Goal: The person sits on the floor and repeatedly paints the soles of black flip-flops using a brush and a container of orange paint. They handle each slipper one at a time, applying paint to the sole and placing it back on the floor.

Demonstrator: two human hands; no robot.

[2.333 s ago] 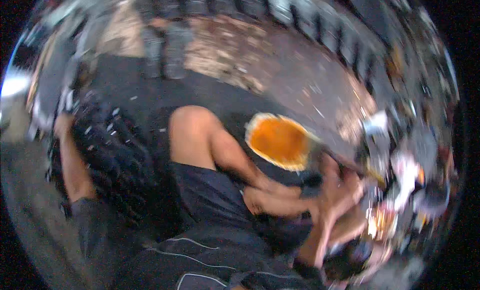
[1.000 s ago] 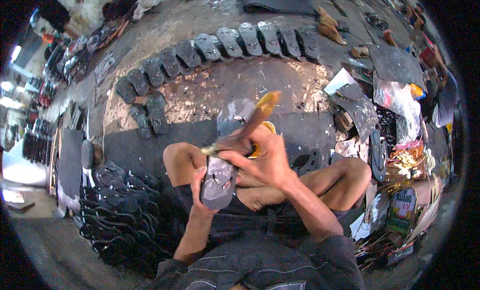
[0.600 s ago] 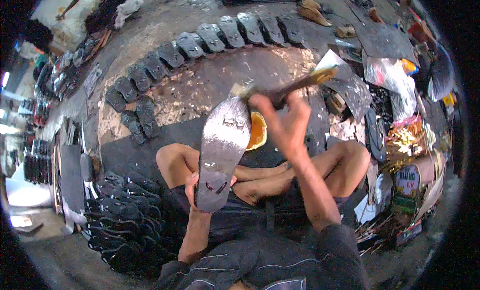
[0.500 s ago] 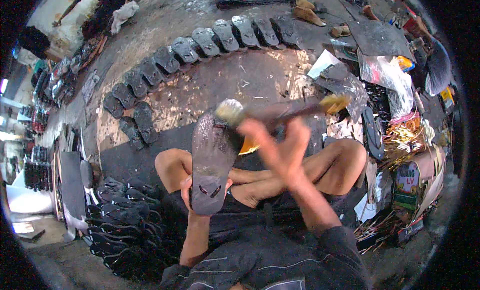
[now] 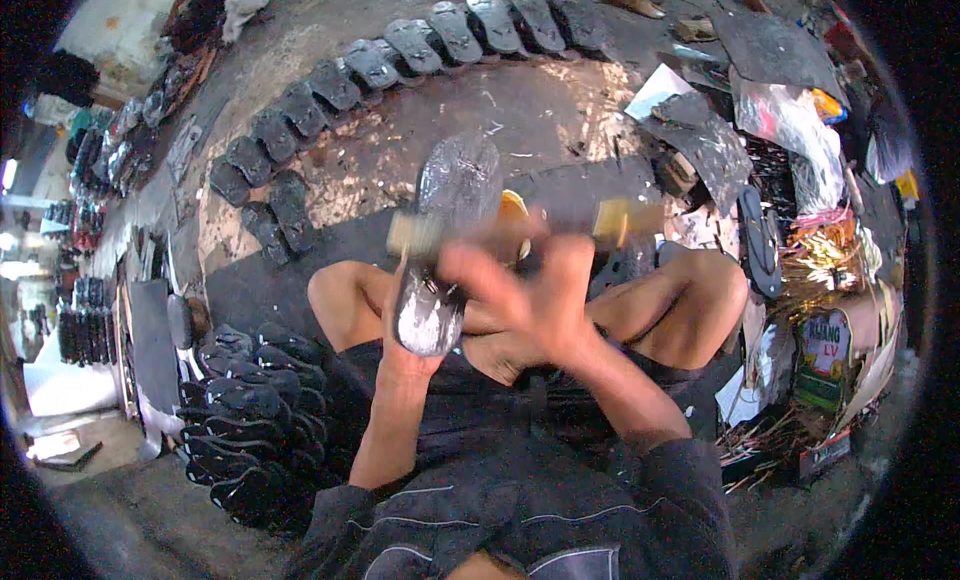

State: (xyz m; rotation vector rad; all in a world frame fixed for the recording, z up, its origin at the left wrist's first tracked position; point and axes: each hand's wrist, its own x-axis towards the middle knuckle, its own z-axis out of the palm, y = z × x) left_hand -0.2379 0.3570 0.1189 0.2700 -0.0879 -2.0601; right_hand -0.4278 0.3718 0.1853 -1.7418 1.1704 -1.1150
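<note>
In my left hand [image 5: 403, 362] is a dark flip-flop sole [image 5: 432, 325], gripped near its lower end and tilted up in front of me. A wet, glossy coating shines on its lower and upper parts. My right hand [image 5: 535, 290] is closed around a brush [image 5: 412, 235], smeared by motion, that crosses the middle of the sole. The brush has a pale tuft at its left end and a yellowish far end to the right of my hand. Behind the hand, a yellow-orange rounded thing [image 5: 513, 206] is partly hidden.
An arc of dark soles [image 5: 372, 64] lies on the floor ahead. Stacked black flip-flops [image 5: 255, 410] stand at my left. At right are a single flip-flop [image 5: 760, 242], plastic bags [image 5: 790, 135], a bag of scraps [image 5: 825, 365] and dark sheet material [image 5: 700, 150]. My crossed legs border the work space.
My left hand has turned and raised the sole, whose lower end now looks wet and shiny. The right hand and brush have moved left and down across it.
</note>
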